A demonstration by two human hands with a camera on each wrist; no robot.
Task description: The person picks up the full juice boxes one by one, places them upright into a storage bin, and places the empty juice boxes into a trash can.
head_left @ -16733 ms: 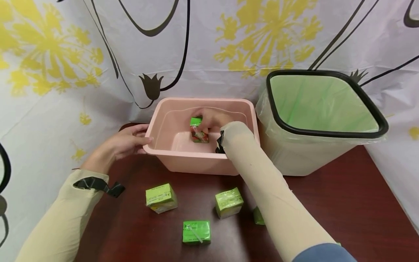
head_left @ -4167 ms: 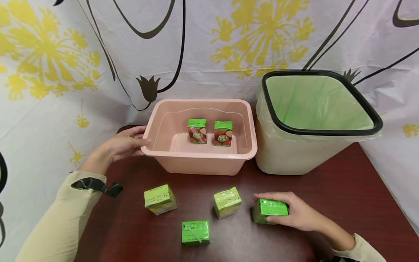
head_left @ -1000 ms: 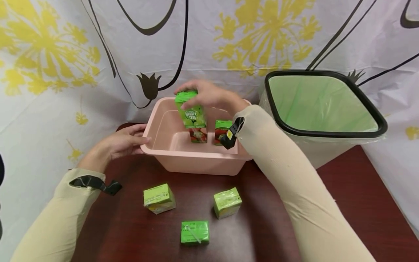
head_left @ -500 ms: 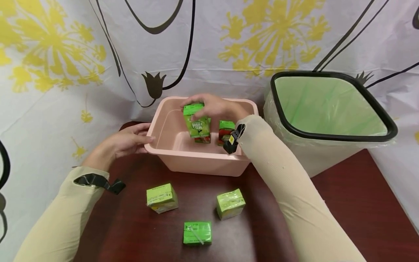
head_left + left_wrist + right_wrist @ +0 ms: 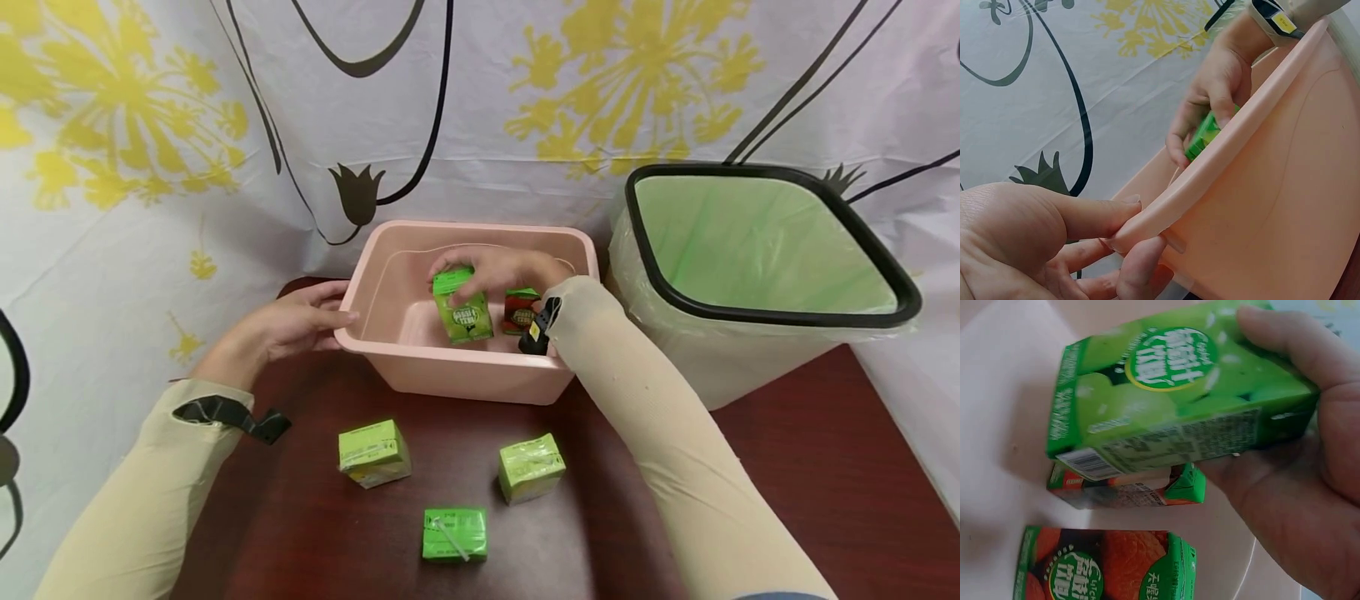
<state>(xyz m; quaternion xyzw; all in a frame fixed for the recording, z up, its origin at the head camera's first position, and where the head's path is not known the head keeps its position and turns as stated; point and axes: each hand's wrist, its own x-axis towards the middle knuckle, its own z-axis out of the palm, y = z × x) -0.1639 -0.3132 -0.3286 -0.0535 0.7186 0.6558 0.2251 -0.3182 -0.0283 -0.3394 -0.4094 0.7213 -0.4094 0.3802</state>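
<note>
Right hand (image 5: 491, 271): I am gripping a green carton (image 5: 466, 318) inside the tub (image 5: 465, 375).
Left hand (image 5: 292, 321): I am pinching its rim (image 5: 1225, 153).

Flower-printed white cloth (image 5: 480, 125) backs a reddish-brown table (image 5: 300, 517).

From here I see a green printed carton (image 5: 467, 321) held tilted inside the pink tub (image 5: 465, 377), slightly nearer its left edge; the tub (rectangular, open-topped) stands upright near the far edge of the worktop (image 5: 300, 517).
</note>
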